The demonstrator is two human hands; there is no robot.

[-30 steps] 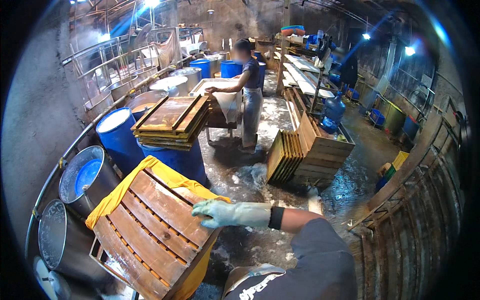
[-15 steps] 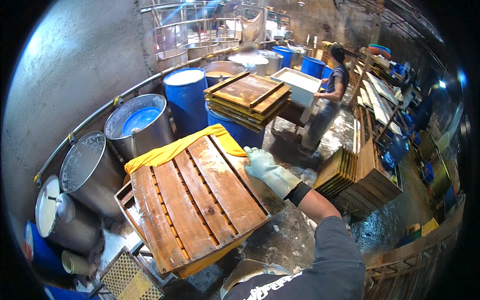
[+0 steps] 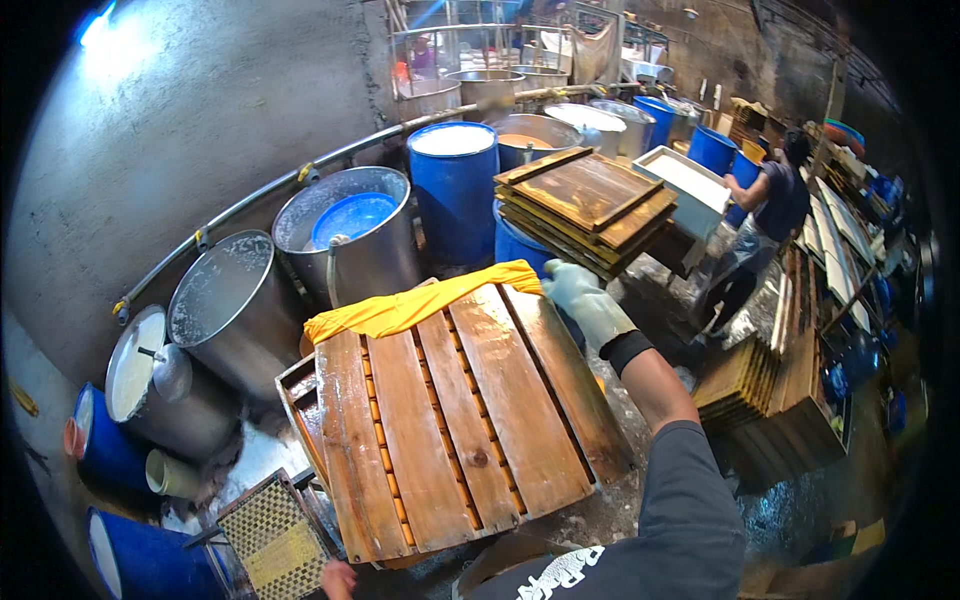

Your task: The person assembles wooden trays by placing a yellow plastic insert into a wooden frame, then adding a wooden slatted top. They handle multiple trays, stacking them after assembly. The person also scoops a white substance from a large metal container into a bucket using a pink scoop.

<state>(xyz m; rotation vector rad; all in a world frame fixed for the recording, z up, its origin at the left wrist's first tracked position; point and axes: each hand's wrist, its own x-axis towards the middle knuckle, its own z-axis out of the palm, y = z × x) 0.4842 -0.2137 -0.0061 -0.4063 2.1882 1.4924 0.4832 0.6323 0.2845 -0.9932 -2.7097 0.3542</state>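
Note:
A slatted wooden board lies before me over a wooden frame, whose left end sticks out. Yellow cloth hangs folded over the far edge, and bits of it show through the slots. My right hand, in a pale glove with a dark cuff, is closed at the board's far right corner, beside the cloth. Only a small, bare part of my left hand shows at the lower edge, by the near left corner; its grip is hidden.
Steel vats and blue drums line the wall on the left. Stacked wooden boards stand ahead. Beyond, a person handles a white tub. More boards stand at right; a checkered woven panel lies near left.
My view has swung left, so the scene sits further right. My left hand has come into sight at the bottom. My right hand remains at the board's far right corner.

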